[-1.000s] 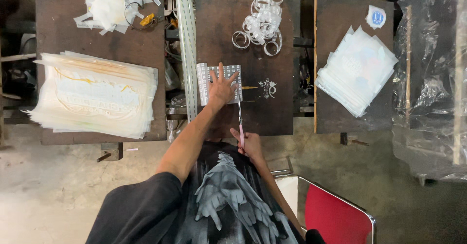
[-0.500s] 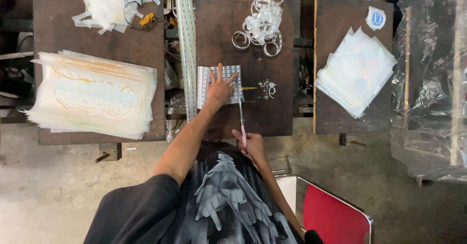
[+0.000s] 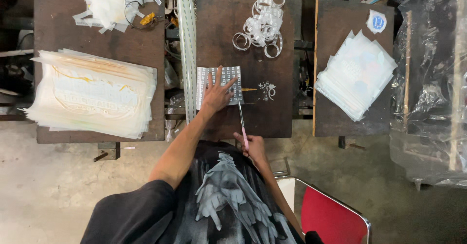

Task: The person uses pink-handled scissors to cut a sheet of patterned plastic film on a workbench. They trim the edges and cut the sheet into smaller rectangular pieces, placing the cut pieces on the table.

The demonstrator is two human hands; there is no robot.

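My left hand [image 3: 216, 93] lies flat with fingers spread on a small white sheet printed with a grid of dark squares [image 3: 228, 75], on the middle dark wooden table [image 3: 253, 113]. Near that table's front edge, my right hand [image 3: 253, 147] grips the pink handle of long scissors [image 3: 241, 120]. The blades point up toward the sheet's lower right corner.
A thick stack of pale printed sheets [image 3: 92, 95] covers the left table. Rolls of clear tape [image 3: 260, 27] lie at the middle table's far end. A smaller sheet stack [image 3: 355, 74] sits on the right table. A red chair [image 3: 331, 215] is behind me; plastic wrap [image 3: 433, 78] hangs at right.
My left hand has shifted slightly down the gridded sheet, and the scissors have edged a little closer to its corner. Otherwise nothing has moved.
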